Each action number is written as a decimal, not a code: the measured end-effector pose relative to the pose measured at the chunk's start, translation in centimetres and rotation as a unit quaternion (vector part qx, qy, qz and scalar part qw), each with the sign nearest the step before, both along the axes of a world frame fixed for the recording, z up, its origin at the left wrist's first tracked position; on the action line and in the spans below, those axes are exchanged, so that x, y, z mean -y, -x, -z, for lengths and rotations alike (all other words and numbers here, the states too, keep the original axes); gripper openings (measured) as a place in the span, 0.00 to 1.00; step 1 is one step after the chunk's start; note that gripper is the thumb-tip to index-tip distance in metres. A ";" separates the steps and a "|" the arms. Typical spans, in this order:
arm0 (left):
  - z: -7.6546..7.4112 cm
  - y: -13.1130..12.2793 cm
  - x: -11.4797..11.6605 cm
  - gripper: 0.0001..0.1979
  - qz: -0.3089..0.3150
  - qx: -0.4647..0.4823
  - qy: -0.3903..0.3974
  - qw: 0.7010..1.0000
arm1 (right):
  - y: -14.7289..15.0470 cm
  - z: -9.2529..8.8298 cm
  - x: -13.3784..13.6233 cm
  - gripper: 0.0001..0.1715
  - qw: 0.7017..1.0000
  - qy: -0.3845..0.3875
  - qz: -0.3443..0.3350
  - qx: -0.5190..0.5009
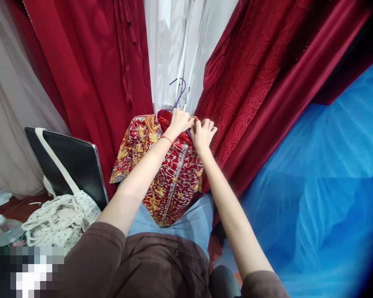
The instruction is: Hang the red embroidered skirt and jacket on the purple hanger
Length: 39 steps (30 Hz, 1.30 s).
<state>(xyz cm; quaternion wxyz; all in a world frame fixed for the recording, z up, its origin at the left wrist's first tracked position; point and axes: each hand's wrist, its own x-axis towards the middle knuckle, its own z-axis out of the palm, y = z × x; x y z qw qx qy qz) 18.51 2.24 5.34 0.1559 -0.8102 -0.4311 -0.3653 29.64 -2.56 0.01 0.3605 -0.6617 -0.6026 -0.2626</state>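
We hold the red embroidered jacket on its purple hanger, its hem over our light-blue trousers. The fingers of our left hand are clamped on its collar; those of our right hand bend beside them, some spread, and we cannot tell what they pinch. Crimson curtains hang beyond.

From my remote seat I read this as a dress shop or costume room, though I can't tell which. I see long, deep-red hanging cloth, a deep-red patterned cloth and billowing, bright-blue sheer fabric crowding round. A red jacket embroidered in gold and silver, on a thin purple hanger, also suggests it.
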 end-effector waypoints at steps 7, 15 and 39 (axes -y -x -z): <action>-0.4 0.3 0.7 0.22 -0.012 -0.043 0.009 0.999 | 0.2 -1.9 0.0 0.15 0.991 0.111 0.006 -0.076; -1.4 1.2 1.6 0.27 0.038 -0.112 0.013 0.993 | -3.0 -6.5 1.7 0.19 0.999 0.032 -0.013 -0.020; 0.3 2.6 -0.1 0.17 0.088 -0.142 -0.024 0.986 | 1.2 10.8 12.9 0.27 0.968 -0.084 0.049 -0.232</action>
